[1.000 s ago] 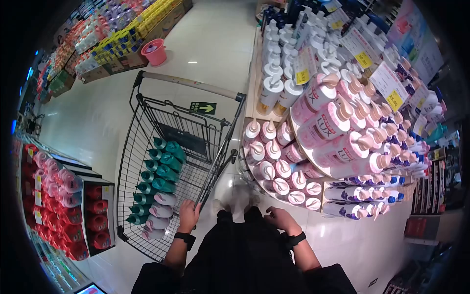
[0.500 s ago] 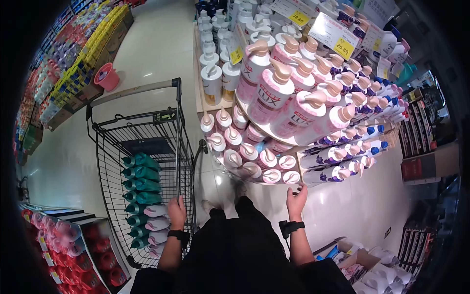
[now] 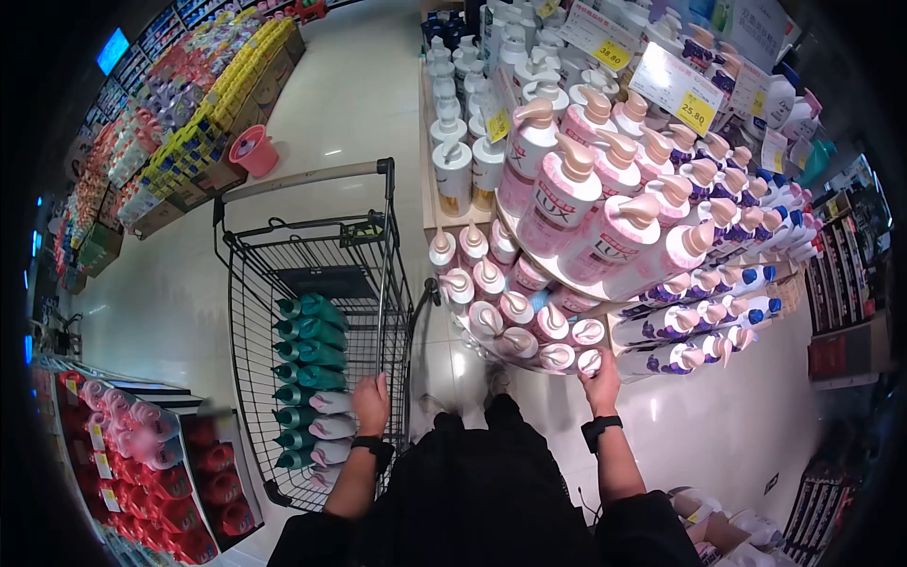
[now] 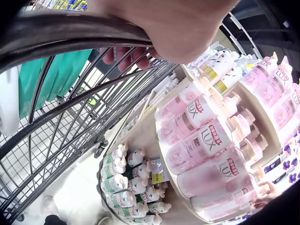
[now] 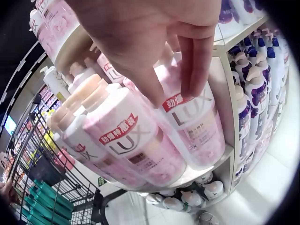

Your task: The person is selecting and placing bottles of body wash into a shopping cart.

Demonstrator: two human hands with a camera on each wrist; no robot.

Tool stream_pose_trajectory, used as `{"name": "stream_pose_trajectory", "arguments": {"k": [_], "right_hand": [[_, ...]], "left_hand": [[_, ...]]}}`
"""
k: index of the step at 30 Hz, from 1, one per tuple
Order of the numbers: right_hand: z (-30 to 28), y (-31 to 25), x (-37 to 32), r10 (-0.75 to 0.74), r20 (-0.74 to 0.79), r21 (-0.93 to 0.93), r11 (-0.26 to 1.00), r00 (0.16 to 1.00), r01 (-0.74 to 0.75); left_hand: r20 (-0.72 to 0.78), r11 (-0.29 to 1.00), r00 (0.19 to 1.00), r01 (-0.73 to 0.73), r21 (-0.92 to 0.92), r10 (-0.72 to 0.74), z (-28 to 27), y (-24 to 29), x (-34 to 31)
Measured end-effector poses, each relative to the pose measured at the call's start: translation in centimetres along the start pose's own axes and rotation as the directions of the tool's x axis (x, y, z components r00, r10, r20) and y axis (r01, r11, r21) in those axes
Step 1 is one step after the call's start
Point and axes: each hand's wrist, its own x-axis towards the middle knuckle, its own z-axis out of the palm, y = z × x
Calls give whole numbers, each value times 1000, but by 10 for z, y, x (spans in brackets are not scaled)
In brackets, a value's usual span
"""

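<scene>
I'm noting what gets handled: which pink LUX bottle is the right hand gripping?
The end bottle, right beside the shelf's upright panel; only its top is between the fingers of the right hand.

A shop: price cards (image 3: 676, 87), stocked shelves (image 5: 187, 176) and a shopping cart (image 3: 326, 283).

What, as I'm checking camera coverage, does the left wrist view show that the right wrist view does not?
Only left wrist: a yellow price tag by the lower-shelf bottles, and a white pack beside the green packs.

Only right wrist: a lit screen beyond the cart.

Both: the cart, green packs, pink LUX bottles, left hand and right hand.
</scene>
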Motion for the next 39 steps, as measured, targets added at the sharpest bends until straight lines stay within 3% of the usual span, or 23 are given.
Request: {"name": "stream_pose_trajectory", "arguments": {"k": [5, 9, 11, 13, 16, 19, 23, 25, 27, 28, 29, 31, 32, 36, 37, 39], "right_hand": [[12, 7, -14, 61, -30, -6, 998, 998, -61], [4, 16, -19, 99, -133, -61, 992, 986, -108], [10, 26, -16, 140, -63, -43, 989, 988, -143], [13, 35, -12, 123, -49, 8, 992, 991, -123], [16, 45, -9, 62, -53, 112, 992, 997, -55], [9, 41, -13, 136, -49, 110, 985, 990, -130], [5, 39, -39, 191, -106, 58, 981, 976, -186], [-17, 20, -48, 88, -195, 89, 993, 977, -72], [-45, -2, -47, 83, -211, 92, 994, 974, -64], [-61, -12, -47, 70, -210, 194, 981, 975, -29], [-81, -21, -47, 57, -212, 293, 956, 976, 8], [-126, -31, -48, -43, -223, 259, 961, 974, 102], [-146, -44, -46, -48, -185, 351, 930, 982, 112], [-188, -136, -21, -132, -70, 635, 759, 989, 147], [-197, -156, -17, -131, -73, 640, 755, 989, 147], [-214, -186, -8, -179, -1, 797, 594, 984, 109]], "left_hand": [[0, 999, 1000, 13, 42, -13, -8, -7, -3], [34, 981, 996, 82, -177, -77, -23, 13, -2], [-109, 991, 994, -11, -132, -4, -30, 15, -4], [-83, 990, 997, -17, -137, 6, -44, 30, -3], [-166, 985, 983, -97, -146, 72, -53, 56, 6], [-190, 973, 977, -131, -190, 94, -59, 85, 15], [-149, 940, 976, -193, -280, 156, -79, 125, 21], [-85, 891, 963, -267, -366, 254, -85, 147, 25], [-68, 874, 957, -285, -393, 281, -81, 158, 33], [11, 825, 943, -285, -488, 332, -83, 168, 39], [84, 769, 918, -271, -579, 387, -85, 181, 39], [133, 750, 891, -275, -601, 433, -86, 217, 30], [201, 719, 844, -271, -640, 498, -85, 232, 27], [374, 681, 675, -264, -683, 636, -103, 284, 43], [375, 683, 673, -269, -679, 637, -115, 293, 45], [641, 727, 435, -48, -685, 632, -140, 308, 44]]}}
